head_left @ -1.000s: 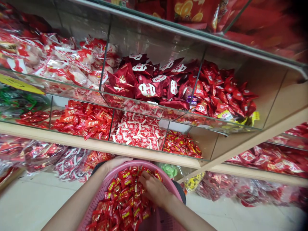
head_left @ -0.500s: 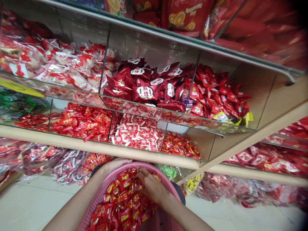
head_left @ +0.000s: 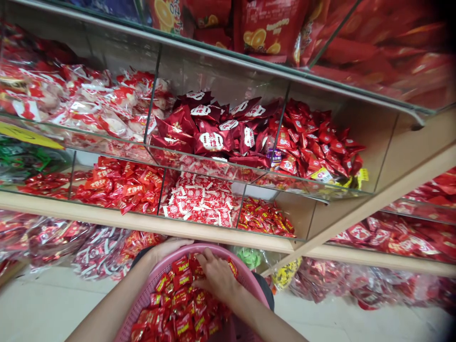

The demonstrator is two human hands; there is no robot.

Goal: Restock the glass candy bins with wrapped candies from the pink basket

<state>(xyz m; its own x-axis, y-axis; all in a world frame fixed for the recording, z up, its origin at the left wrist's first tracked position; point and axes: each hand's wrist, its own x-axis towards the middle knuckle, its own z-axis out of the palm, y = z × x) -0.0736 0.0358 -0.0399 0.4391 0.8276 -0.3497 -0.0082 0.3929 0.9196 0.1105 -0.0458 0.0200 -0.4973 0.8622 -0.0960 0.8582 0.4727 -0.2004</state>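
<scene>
A pink plastic basket (head_left: 249, 280) holds many small red-wrapped candies (head_left: 183, 304) with yellow lettering. My left hand (head_left: 173, 248) lies along the outside of the basket's far left rim, its fingertips partly hidden behind the rim. Inside the basket, my right hand (head_left: 215, 275) rests on the candies near the far side, fingers spread and slightly curled, with no candy visibly held.
Ahead stands a shelf unit (head_left: 107, 216) with glass-divided compartments of red, maroon and white packets (head_left: 213, 137). Clear bags of sweets (head_left: 324, 280) sit below it on the tiled floor. A slanting wooden panel (head_left: 388, 178) is at the right.
My right hand has lifted slightly and its fingers have spread over the candies. My left hand stays at the rim. The view has shifted slightly.
</scene>
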